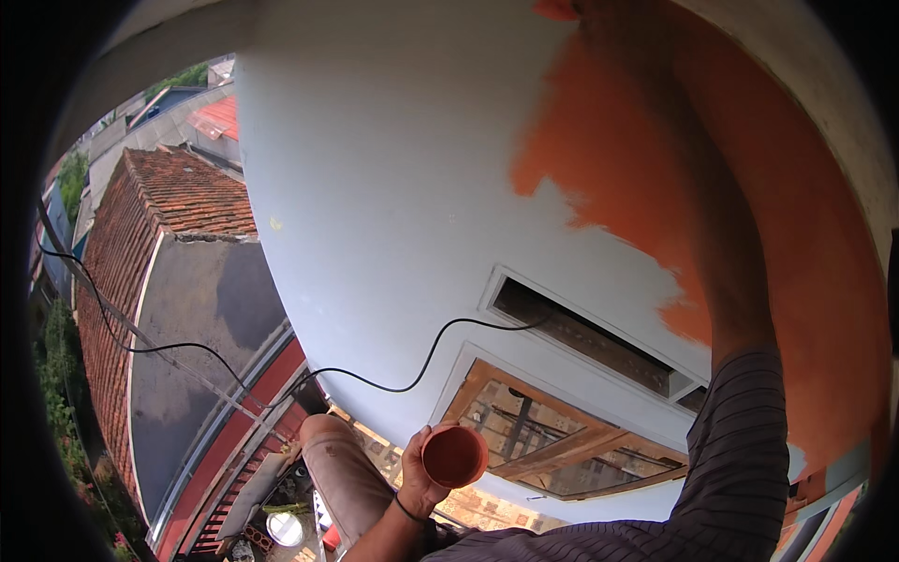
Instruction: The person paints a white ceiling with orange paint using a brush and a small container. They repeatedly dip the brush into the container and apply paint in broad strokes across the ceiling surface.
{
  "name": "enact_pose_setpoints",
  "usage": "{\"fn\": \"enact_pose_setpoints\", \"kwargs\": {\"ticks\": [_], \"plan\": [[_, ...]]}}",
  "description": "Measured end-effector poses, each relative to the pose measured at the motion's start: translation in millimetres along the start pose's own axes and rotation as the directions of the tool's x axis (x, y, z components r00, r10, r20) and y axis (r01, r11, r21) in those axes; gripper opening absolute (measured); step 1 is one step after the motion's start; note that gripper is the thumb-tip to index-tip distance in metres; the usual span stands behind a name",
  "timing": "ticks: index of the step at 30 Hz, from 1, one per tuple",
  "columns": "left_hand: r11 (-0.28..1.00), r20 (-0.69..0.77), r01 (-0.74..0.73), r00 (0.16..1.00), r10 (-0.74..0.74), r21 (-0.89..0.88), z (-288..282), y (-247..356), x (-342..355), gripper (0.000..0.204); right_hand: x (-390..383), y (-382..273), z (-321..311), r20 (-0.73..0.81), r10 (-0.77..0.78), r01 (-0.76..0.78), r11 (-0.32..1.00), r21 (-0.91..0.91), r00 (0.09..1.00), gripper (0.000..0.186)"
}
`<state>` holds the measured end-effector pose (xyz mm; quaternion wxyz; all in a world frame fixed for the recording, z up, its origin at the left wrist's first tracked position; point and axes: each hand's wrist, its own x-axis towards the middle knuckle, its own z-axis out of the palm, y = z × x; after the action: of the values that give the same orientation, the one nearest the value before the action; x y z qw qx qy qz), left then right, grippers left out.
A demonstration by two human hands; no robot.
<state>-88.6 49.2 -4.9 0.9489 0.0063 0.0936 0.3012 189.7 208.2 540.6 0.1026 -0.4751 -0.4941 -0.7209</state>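
Observation:
My left hand (419,475) is wrapped round a small round cup (454,456) at the lower middle; orange paint coats its inside. My right arm stretches far up along the wall, and my right hand (609,21) is dim and partly cut off by the top edge. Its fingers look closed, but what they hold is hardly visible; a bright orange patch shows just beside them. Fresh orange paint (599,140) with a ragged edge covers the right part of the pale wall (393,187) in front of me.
A black cable (403,388) runs across the wall into a narrow vent opening (581,332). Below that is a wooden-framed window (562,440). At left, beyond a red railing (225,468), stands a tiled roof (187,192). My knee (337,450) is beside the cup.

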Motion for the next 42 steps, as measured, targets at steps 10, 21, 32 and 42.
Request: {"fn": "enact_pose_setpoints", "kwargs": {"ticks": [10,21,32,42], "plan": [[1.0,-0.02,0.017,1.0,-0.017,0.005,-9,-6,0,0.057,43,-64,39,-0.16,0.196,-0.091,0.859,0.503,0.967,0.022],[1.0,-0.026,-0.003,1.0,0.003,-0.004,-7,-2,1,0.056,-12,22,13,0.059,0.489,-0.211,0.262,0.942,0.87,0.019],[0.993,0.003,0.097,0.995,-0.097,-0.066,-3,-10,9,0.055,-203,-45,-67,0.03,-0.383,0.329,0.829,0.453,0.923,0.014],[0.992,-0.032,0.065,0.997,-0.069,-0.104,-21,-15,7,0.061,-404,-154,-233,0.762,0.031,-0.753,0.182,0.632,0.647,0.019]]}}
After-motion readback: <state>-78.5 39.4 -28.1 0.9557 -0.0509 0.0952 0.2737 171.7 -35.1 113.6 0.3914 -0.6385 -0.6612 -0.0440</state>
